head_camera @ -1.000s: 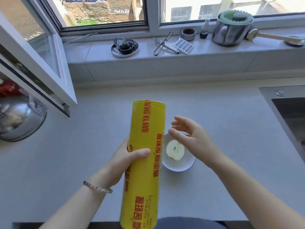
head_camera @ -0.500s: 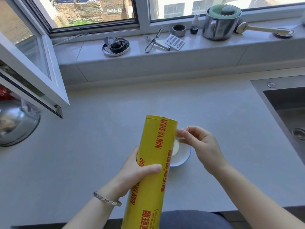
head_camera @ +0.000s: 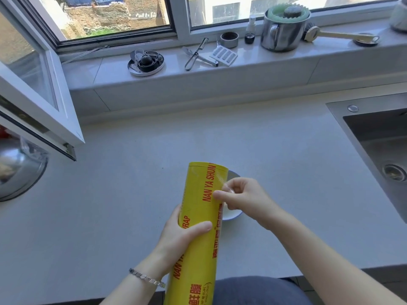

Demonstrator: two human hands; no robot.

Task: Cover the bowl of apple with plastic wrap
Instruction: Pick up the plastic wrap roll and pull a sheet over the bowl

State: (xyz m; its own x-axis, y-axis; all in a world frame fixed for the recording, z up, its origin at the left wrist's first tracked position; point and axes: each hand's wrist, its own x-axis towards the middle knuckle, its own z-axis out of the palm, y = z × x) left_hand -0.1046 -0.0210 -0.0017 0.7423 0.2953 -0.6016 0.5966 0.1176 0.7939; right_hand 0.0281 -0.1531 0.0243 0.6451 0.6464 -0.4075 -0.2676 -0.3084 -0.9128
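Left hand wrapped round middle of yellow plastic wrap roll, thumb across front, holding it upright-tilted above near edge of countertop. Right hand pinching at roll's right side near top, thumb and forefinger closed on thin film edge. White bowl on countertop just behind roll and right hand, mostly hidden; apple not visible. Sink at right edge.
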